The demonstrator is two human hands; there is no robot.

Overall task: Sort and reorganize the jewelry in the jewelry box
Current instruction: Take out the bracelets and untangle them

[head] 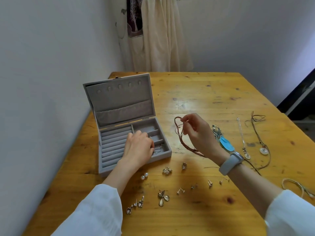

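A grey velvet jewelry box [109, 169] stands open on the left of the wooden table [213, 92], its lid up. My left hand [139, 148] reaches into the box's right-hand compartments with curled fingers; whether they hold the small metal jewelry [157, 150] lying there is hidden. My right hand [198, 133] is raised to the right of the box and pinches a brown braided cord necklace [181, 142], which hangs in a loop down to the table. Pearl studs [144, 176], a teardrop earring [162, 199] and several small studs lie in front of the box.
A blue feather earring [225, 142] lies just right of my right hand. Further right are a silver chain [242, 138], a brown cord pendant necklace [263, 149] and a pale cord [296, 184]. A wall runs along the table's left side.
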